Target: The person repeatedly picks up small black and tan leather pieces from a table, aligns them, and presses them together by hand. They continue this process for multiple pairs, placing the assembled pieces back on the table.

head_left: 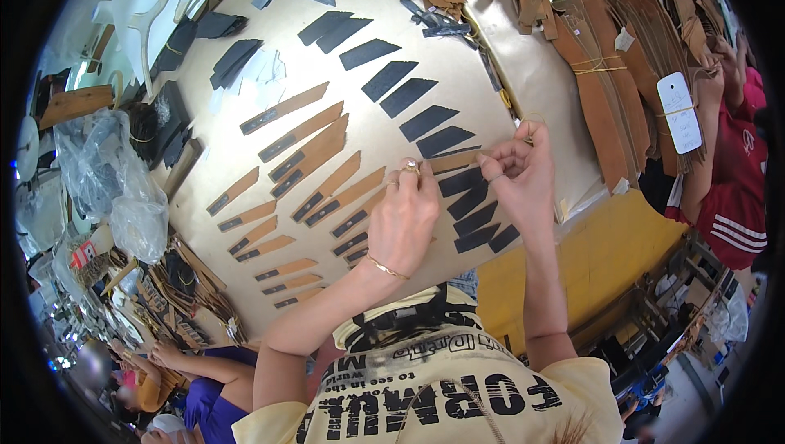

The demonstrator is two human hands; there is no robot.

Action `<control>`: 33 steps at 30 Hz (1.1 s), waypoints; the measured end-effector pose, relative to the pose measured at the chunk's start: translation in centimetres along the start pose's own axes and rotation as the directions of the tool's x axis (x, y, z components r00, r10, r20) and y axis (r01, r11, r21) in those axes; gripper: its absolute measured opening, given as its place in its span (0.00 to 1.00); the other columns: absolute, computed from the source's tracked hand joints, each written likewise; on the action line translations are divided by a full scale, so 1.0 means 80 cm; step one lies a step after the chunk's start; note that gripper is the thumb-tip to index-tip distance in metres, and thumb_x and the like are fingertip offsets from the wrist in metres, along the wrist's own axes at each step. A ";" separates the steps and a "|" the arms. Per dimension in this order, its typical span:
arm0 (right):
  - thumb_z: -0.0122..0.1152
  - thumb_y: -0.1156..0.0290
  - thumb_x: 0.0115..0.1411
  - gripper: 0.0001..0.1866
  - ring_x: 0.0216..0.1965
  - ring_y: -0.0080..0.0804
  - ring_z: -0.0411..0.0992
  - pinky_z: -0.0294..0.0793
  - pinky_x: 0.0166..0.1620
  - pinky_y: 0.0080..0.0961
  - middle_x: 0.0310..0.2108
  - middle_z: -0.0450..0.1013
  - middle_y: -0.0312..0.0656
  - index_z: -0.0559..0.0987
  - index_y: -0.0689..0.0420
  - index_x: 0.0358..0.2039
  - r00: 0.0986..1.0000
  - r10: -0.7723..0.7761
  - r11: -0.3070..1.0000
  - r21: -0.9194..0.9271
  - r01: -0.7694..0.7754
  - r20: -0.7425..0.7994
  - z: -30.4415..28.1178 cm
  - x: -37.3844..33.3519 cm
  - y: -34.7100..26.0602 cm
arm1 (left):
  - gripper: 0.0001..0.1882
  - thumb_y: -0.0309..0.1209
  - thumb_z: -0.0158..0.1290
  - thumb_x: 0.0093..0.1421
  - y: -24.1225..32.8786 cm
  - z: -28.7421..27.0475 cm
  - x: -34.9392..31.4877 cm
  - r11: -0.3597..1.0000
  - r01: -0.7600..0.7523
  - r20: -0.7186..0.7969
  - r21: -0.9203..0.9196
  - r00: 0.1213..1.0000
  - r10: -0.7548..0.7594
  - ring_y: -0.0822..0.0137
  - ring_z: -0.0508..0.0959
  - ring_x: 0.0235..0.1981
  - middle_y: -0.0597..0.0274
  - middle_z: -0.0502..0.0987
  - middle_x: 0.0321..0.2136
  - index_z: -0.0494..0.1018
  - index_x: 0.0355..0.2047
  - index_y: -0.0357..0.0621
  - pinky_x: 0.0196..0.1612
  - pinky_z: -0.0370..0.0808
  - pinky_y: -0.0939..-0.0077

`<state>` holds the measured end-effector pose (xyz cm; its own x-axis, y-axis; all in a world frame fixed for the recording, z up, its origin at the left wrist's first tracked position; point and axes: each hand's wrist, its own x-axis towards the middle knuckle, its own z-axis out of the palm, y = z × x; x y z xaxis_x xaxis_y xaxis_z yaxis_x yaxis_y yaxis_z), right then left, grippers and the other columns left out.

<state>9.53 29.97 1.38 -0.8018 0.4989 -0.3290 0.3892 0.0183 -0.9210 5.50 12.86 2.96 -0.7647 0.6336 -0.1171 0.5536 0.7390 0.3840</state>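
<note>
A brown leather-like strip (455,161) stretches between my two hands, above a column of black pieces. My left hand (403,219), with a ring and a bracelet, is closed on the strip's left end, its fingertips bent over it. My right hand (523,186) is curled at the other end, thumb and forefinger pinched together; what lies between those fingertips is too small to tell. Slanted black pieces (388,78) lie in a staggered row beyond and under my hands. To the left are rows of brown strips (302,121), each with a dark patch at one end.
Bundled long brown pieces (601,92) with a white tag (679,113) lie at the right, near a person in red (740,174). Clear plastic bags (135,199) and more bundles crowd the left edge. A yellow surface (572,272) adjoins the table's near right side.
</note>
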 end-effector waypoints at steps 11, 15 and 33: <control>0.60 0.78 0.55 0.18 0.50 0.39 0.68 0.66 0.47 0.39 0.49 0.72 0.40 0.83 0.46 0.45 0.813 -0.521 0.169 -0.902 0.397 0.260 0.020 -0.049 -0.005 | 0.21 0.18 0.50 0.53 -0.005 -0.003 0.002 0.996 0.062 -0.016 -0.061 0.998 -0.063 0.53 0.80 0.38 0.49 0.71 0.40 0.74 0.49 0.36 0.36 0.79 0.64; 0.57 0.78 0.57 0.16 0.50 0.39 0.69 0.67 0.47 0.38 0.51 0.71 0.40 0.82 0.52 0.45 0.758 -0.530 -0.029 -0.901 0.432 0.380 0.025 -0.048 -0.008 | 0.15 0.19 0.51 0.55 -0.018 -0.006 0.007 0.977 0.091 -0.035 -0.193 0.994 -0.099 0.53 0.80 0.33 0.50 0.74 0.35 0.78 0.42 0.38 0.36 0.78 0.61; 0.63 0.75 0.59 0.07 0.26 0.30 0.76 0.75 0.32 0.25 0.26 0.79 0.44 0.80 0.66 0.36 0.965 -0.245 0.902 -0.344 0.261 0.089 0.045 -0.027 -0.015 | 0.16 0.24 0.59 0.54 -0.025 0.001 0.004 0.822 -0.149 -0.464 -0.550 0.873 -0.152 0.57 0.78 0.41 0.53 0.79 0.38 0.78 0.45 0.41 0.44 0.74 0.65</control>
<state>9.13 25.74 2.43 -0.9099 0.4000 -0.1104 0.2978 0.4443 -0.8449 4.17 11.57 2.10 -0.9047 0.3344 0.2642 0.3874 0.3870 0.8367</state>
